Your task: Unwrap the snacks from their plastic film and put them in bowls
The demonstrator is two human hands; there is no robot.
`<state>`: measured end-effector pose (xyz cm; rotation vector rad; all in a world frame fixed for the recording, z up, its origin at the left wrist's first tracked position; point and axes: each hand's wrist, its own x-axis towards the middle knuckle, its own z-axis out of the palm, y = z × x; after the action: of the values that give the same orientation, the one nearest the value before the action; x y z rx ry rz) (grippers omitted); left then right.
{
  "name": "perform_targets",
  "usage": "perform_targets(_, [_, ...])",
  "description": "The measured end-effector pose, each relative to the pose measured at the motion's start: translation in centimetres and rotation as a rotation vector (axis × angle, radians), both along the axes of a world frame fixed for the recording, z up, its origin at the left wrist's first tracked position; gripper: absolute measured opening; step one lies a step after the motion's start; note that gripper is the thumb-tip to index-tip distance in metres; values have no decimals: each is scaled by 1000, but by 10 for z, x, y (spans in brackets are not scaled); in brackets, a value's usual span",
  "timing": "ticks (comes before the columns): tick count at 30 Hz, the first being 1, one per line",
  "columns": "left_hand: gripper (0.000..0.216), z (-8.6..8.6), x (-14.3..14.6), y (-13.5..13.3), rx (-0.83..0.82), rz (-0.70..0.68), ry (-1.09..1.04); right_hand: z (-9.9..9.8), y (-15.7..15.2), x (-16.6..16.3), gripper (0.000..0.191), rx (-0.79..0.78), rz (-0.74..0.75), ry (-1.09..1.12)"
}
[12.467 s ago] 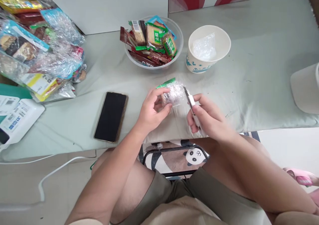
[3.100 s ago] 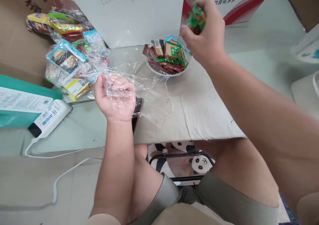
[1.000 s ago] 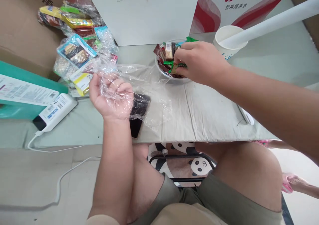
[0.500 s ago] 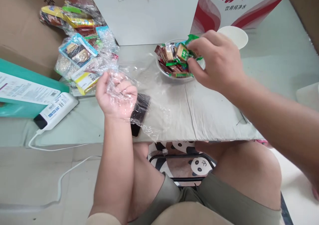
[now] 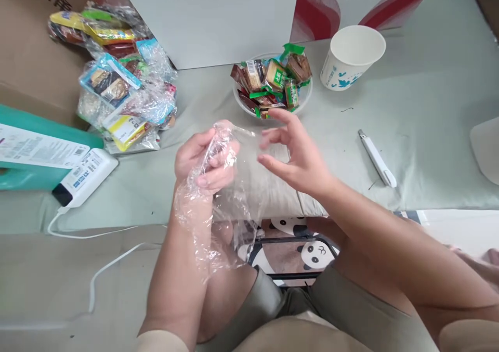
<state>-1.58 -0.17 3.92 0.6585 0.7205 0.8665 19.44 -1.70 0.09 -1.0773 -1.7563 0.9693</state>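
A clear plastic bag hangs crumpled from my left hand, whose fingers are closed on it; it drapes down over my forearm and past the table edge. My right hand is just to the right of the bag, fingers spread, with nothing in it. Beyond my hands stands a clear bowl heaped with small wrapped biscuits in green, brown and clear wrappers. The bag and my left hand cover the spot where the phone lay, so I cannot see it.
Packaged snacks pile up at the left, near a teal container and a white device with a cable. A paper cup and a white utility knife lie to the right. A white box stands behind.
My right hand has left the bowl and come back toward the bag, its fingers opening. My left hand has moved right and lifted the bag, which now hangs lower over the table edge.
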Motion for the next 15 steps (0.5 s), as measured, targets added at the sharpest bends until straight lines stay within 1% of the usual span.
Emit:
perform_targets(2, [29, -2, 0, 0, 15, -82, -7, 4, -6, 11, 40, -61, 1, 71])
perform_targets(4, [36, -5, 1, 2, 23, -180, 20, 4, -14, 25, 29, -131, -50, 141])
perform_targets(7, [38, -9, 4, 4, 28, -247, 185, -3, -25, 47, 22, -209, -204, 204])
perform_targets(9, [39, -14, 7, 5, 51, -271, 311, -12, -29, 61, 16, -219, -297, 214])
perform_targets(11, [42, -21, 11, 6, 92, -344, 431, -22, -29, 76, 13, -221, -359, 186])
perform_targets(13, [33, -29, 16, 7, 130, -418, 581, -31, -27, 90, 14, -225, -409, 132])
perform_targets(14, [26, -33, 19, 8, 139, -427, 658, -34, -24, 97, 14, -226, -438, 106])
perform_targets(15, [20, -38, 22, 9, 137, -407, 724, -36, -22, 105, 15, -221, -468, 80])
